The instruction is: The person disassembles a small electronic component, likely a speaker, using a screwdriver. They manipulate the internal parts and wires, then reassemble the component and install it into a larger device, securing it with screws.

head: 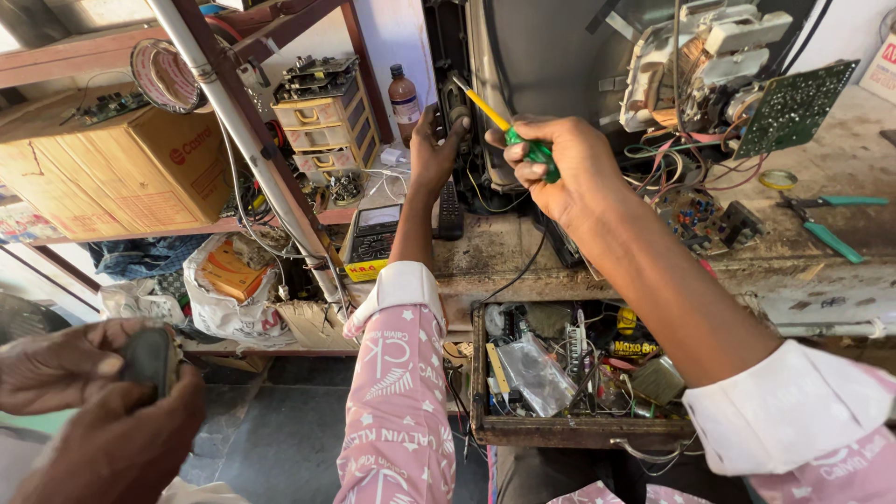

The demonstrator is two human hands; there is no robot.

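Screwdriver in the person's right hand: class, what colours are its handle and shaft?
Green handle, yellow shaft on the screwdriver, gripped by the right hand; head view.

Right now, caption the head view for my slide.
Right hand drives a green-handled screwdriver into an opened television; left hand steadies it.

Far left: brown cardboard box (112,177) on red metal shelf (233,224). Beside it, small beige plastic drawer cabinet (325,126) and brown glass bottle (403,101). Right: teal-handled pliers (826,224) on worn bench (840,159). Near centre: open wooden drawer (569,431), cluttered with parts.
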